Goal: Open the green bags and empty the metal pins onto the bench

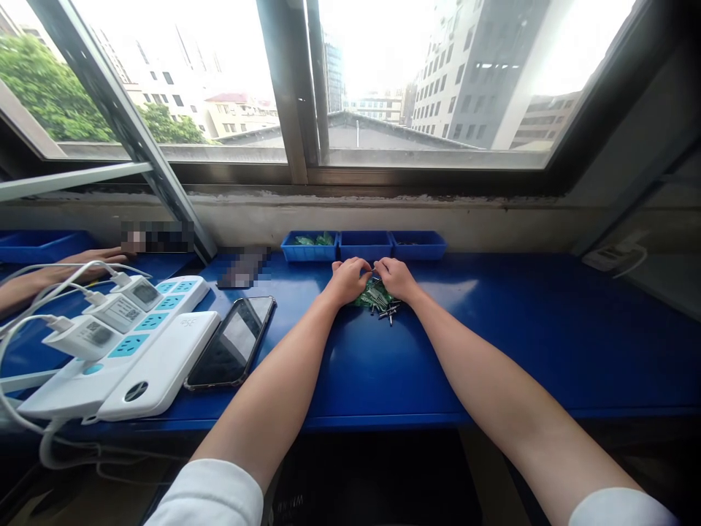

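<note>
1. Head view: we have both hands over the pile [375, 294], a mix of green pieces and pins [390, 314], on the blue table [383, 380]
2. Our left hand [350, 280] is at the pile's left side, fingers curled and thumb toward the middle; we cannot tell whether its fingertips are apart, together or clamped on something
3. Our right hand [395, 279] is at the pile's right side, fingers bent in toward the left hand; something tiny may be between the two hands, but it is too small for us to name, and we cannot tell how this grip stands either
4. Several pins lie loose at the pile's near edge, just in front of our right hand
5. Beyond our hands we see three blue bins in a row: the left bin [309, 253] holds green pieces, the middle bin [366, 252] sits next to it, and the right bin [420, 252] has small dark things inside
6. To our left lie a phone [233, 343], a white power bank [164, 365] and a power strip [175, 292] with white chargers [90, 336] and cables plugged in
7. Farther left, another person's hand [101, 259] reaches over the table by a blurred patch, and a window [438, 157] spans the wall ahead of us
</note>
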`<state>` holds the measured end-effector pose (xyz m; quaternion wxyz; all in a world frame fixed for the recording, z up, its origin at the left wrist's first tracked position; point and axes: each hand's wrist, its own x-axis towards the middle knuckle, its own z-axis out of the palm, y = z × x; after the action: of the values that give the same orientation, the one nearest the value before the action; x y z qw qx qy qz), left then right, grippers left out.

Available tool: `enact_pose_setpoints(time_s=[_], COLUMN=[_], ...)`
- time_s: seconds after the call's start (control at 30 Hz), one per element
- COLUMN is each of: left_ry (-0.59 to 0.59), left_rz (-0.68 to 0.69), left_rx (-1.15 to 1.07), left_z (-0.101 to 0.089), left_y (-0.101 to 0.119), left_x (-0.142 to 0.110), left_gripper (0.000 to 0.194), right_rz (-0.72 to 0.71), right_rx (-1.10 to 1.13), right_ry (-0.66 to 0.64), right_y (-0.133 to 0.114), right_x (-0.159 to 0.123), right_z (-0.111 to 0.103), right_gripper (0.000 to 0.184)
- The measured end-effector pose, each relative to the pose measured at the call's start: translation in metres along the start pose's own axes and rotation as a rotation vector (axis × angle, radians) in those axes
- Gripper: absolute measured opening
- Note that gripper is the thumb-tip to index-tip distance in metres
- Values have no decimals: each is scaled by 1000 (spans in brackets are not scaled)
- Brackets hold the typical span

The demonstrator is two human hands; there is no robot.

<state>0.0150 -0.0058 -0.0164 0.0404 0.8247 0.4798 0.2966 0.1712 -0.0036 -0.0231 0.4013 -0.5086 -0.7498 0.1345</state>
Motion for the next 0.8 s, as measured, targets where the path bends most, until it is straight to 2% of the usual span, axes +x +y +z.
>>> enact_pose_setpoints(time_s=[0.17,0.27,0.4,0.5,0.63,0.8], left_ry=[24,22,42,94,141,90], left_rz=[-34,-62,-57,-71,-165,-237], left_rx=[25,35,32,29,38,76], left_z=[0,0,-1,-2,-4,-4], left_y=[-3,-3,-2,-4,-12,-19], left_x=[1,1,2,2,3,2], left_gripper=[15,17,22,29,32,26], right_rz=[-8,-34,5,39,121,171], right_rx=[214,330,403,348,231,38], right_ry=[40,46,38,120,259,259], right_y=[-2,-3,-5,-7,-10,-5], right_x=[-1,-2,-2,2,20,54], right_z=[-3,-4,-6,-9,-20,-41], right_gripper=[21,21,24,24,21,17])
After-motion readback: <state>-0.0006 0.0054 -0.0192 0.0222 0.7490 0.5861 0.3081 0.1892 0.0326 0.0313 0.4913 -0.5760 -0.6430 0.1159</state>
